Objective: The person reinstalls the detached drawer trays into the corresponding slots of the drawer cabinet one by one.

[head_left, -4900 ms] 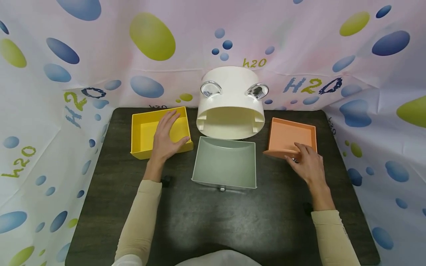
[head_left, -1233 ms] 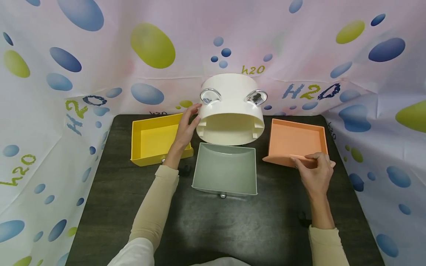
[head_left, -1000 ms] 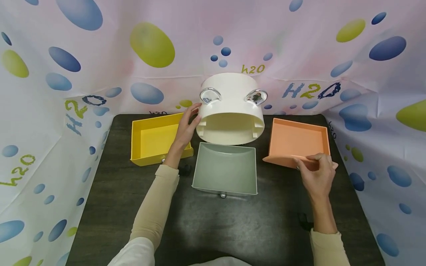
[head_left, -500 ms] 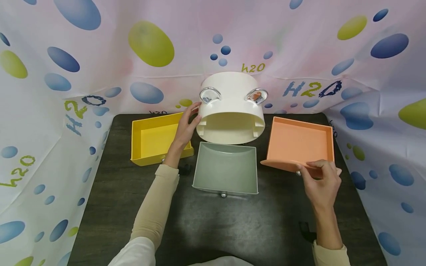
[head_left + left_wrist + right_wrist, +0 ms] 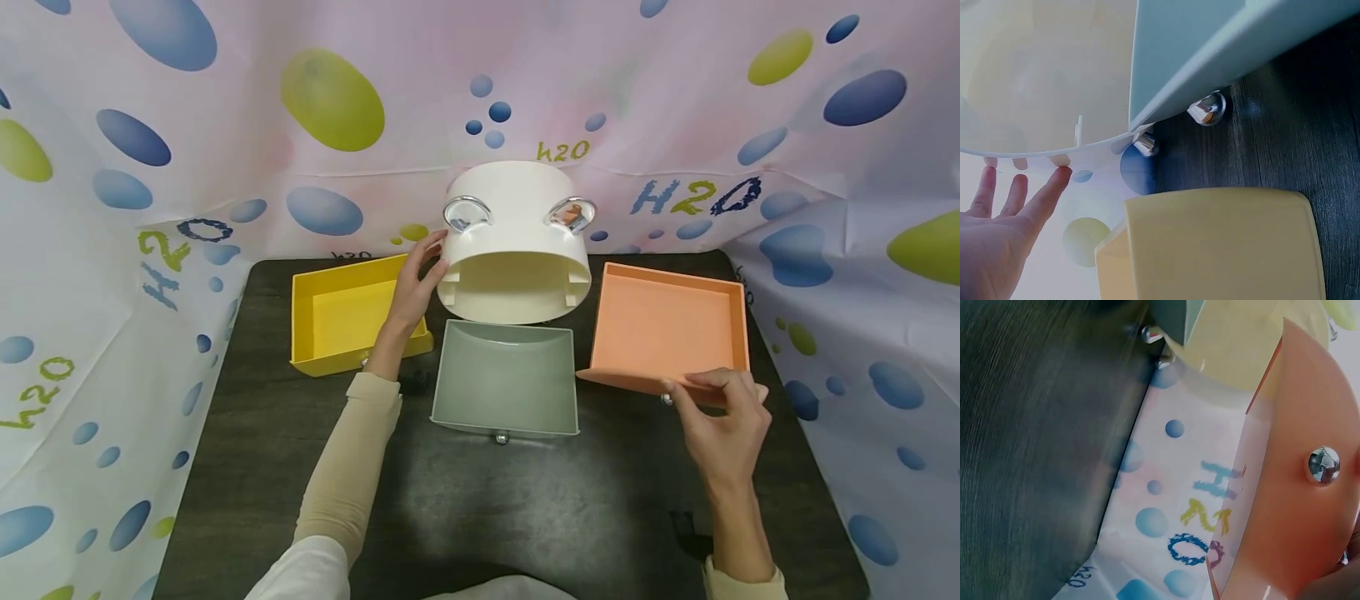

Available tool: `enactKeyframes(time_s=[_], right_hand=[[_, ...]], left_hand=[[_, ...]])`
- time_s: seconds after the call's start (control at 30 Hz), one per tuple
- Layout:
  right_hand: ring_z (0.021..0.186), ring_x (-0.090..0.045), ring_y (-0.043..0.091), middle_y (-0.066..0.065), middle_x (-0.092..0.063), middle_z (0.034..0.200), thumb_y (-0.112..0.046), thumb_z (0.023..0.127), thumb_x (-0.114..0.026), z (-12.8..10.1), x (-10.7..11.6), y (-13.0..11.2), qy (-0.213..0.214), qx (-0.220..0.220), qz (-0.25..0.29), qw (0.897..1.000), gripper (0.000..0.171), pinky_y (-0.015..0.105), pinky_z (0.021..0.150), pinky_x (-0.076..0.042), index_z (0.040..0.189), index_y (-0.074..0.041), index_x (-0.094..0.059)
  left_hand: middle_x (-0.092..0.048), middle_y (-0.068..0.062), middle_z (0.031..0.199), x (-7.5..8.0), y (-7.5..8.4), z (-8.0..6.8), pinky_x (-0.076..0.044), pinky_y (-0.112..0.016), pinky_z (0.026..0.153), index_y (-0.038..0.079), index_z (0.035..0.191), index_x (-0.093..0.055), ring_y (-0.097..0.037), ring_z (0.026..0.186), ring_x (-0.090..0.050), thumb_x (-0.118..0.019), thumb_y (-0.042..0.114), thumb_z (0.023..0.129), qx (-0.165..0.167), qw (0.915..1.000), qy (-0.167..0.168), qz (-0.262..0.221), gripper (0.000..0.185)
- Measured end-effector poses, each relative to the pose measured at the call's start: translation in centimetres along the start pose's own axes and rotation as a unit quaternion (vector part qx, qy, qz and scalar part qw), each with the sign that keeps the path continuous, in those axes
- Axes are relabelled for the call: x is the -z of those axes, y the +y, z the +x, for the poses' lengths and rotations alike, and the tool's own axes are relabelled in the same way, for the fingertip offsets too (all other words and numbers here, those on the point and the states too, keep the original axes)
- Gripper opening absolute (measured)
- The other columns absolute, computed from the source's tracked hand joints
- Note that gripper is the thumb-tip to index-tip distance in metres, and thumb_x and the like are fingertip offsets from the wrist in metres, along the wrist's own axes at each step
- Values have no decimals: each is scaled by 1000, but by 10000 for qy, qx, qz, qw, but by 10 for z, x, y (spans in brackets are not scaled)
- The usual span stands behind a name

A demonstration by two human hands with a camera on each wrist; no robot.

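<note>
- Head view: the right hand (image 5: 727, 429) has its fingers pinched on the front of the orange drawer (image 5: 671, 321), right of the white housing (image 5: 517, 200); the left hand (image 5: 411, 287) touches the housing, fingers apart.
- Best kept level, pinch firm, housing steadied lightly.
- Right wrist view suggests the drawer is off the surface (image 5: 1041, 456); left wrist view shows chrome feet (image 5: 1208, 109) the head view hides.

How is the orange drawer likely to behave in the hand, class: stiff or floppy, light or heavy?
The orange drawer is probably stiff: no sag shows. It looks thin-sided, so likely light for its size. The right hand pinches its front right of the knob, so it may twist or droop.
</note>
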State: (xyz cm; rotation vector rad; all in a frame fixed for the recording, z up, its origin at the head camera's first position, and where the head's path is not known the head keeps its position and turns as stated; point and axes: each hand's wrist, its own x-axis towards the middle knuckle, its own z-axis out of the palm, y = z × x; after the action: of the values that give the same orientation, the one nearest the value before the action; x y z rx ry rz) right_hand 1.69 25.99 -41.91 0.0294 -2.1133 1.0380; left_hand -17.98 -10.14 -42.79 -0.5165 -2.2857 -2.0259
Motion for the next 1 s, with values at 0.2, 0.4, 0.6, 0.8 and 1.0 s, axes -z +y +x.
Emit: enactKeyframes(time_s=[0.2,0.4,0.6,0.8,1.0], right_hand=[[85,-50,-7,22,-63,70,13,57,-87,-6,0,-12,-85,140,56,9999,30,26,81,-19,80,12,-68],[86,-53,-10,24,-62,71,-5,68,-90,-8,3,-24,-17,134,117,9998,30,25,81,-20,80,12,-68],[85,-53,-11,24,-60,71,0,67,-89,-10,6,-37,-61,32,129,9999,29,25,81,-20,79,13,-67],[82,-55,-6,17,-61,71,-24,76,-87,-12,4,-42,-92,87,316,9994,41,25,80,-20,78,12,-67],[79,-55,-3,17,-62,69,-48,79,-79,-11,-3,-46,-91,262,449,9986,59,26,80,-21,76,10,-67]], left_hand=[[-40,-20,152,-1,-3,1,-30,-56,113,-4,145,-43,-41,138,-37,-52,9,101,157,9998,24,-76,47],[-37,-22,153,-1,2,0,-33,-56,112,-7,146,-40,-42,138,-37,-51,8,101,138,9998,-8,-173,49],[-36,-23,153,-1,1,0,-34,-55,112,-8,146,-39,-42,138,-38,-50,7,101,113,9994,-28,-322,48],[-35,-25,153,0,0,-1,-34,-56,112,-9,146,-39,-43,138,-37,-50,6,101,59,9994,-41,-343,49],[-35,-25,153,0,0,0,-34,-55,112,-9,146,-39,-44,138,-37,-51,7,101,40,9992,-61,-392,49]])
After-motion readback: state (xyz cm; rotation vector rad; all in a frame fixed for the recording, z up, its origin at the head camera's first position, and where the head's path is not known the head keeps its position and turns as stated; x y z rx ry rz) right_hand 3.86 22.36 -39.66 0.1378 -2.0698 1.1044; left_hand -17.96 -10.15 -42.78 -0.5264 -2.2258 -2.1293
